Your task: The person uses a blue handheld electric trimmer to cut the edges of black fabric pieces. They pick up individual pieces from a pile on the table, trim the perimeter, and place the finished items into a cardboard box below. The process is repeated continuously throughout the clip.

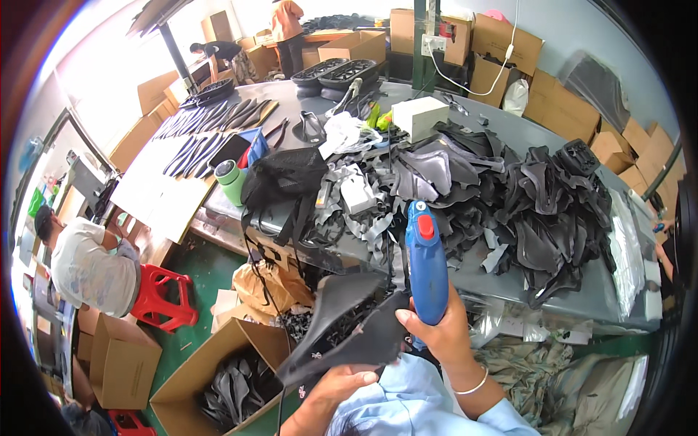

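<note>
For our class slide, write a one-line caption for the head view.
Right hand gripping a blue handheld tool, left hand holding a black saddle, beside a table heaped with dark pieces.

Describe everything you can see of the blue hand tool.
The blue hand tool has a long, rounded, plastic-looking body, with a red button-like part near its far end and a small pale round spot beyond that. It points away from the person, its near end held in the right hand, beside a black saddle-shaped piece. Whether it is switched on cannot be told.
</note>
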`<state>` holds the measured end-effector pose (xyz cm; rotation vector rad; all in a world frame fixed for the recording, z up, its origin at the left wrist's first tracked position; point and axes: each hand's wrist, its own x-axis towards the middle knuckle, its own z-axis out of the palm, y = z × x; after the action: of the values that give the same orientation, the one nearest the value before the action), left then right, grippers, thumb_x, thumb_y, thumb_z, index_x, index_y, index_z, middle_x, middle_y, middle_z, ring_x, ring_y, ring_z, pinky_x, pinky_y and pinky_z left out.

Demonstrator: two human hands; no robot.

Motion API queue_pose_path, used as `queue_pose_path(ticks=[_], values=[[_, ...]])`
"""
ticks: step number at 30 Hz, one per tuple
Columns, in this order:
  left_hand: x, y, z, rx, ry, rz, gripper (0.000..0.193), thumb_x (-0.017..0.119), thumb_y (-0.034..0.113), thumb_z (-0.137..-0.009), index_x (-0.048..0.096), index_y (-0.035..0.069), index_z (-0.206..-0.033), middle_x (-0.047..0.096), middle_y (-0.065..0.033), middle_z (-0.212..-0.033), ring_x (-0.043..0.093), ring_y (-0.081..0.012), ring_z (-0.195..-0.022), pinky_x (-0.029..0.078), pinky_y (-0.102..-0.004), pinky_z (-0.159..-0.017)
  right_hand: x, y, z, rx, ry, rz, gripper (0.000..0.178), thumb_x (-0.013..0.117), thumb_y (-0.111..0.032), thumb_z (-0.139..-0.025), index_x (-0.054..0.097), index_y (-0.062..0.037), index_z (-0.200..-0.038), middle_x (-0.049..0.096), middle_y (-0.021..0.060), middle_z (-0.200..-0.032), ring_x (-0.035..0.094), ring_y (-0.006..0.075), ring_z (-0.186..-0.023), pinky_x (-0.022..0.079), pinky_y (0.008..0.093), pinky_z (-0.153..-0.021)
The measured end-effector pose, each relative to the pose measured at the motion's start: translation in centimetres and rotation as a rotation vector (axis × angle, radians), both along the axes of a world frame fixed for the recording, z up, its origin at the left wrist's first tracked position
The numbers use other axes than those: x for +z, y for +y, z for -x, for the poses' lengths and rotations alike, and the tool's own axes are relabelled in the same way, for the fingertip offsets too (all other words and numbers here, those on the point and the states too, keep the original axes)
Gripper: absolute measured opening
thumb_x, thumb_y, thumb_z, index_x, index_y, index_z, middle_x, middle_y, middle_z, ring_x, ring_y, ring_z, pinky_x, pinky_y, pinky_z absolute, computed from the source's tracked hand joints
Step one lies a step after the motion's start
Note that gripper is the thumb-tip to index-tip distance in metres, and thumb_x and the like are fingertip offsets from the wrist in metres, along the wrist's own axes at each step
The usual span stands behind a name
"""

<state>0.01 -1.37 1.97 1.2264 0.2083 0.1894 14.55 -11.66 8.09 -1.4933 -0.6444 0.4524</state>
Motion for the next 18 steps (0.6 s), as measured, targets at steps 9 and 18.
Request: queue_pose_path(ticks=[9, 18], values=[[3.3, 1.8, -1.1, 0.758, -0.417, 0.441, 0.034, 0.052, 0.027, -0.089, 0.048, 0.007, -0.117, 0.056, -0.0107, -0.114, 0.055, -0.0243, -0.11, 0.046, -0.0388, -0.093, -2.1, -1.9, 2.3, -0.014, -0.61, 0.33, 0.053, 0.085, -0.035, -0.062, 0.051, -0.0026, -0.086, 0.06, 0.0102, -0.065, 0.062, 0.0251, -0.058, 0.048, 0.0334, -0.055], [3.5, 2.2, -0.9, 0.954, -0.527, 0.26, 0.04, 0.055, 0.026, -0.084, 0.046, 0.001, -0.114, 0.055, -0.0184, -0.113, 0.054, -0.0264, -0.106, 0.042, -0.0405, -0.095, -3.1, -2.0, 4.3, 0.154, -0.657, 0.332, 0.052, 0.084, -0.036, -0.061, 0.053, -0.0022, -0.087, 0.06, 0.0112, -0.066, 0.062, 0.0276, -0.06, 0.049, 0.0357, -0.055]])
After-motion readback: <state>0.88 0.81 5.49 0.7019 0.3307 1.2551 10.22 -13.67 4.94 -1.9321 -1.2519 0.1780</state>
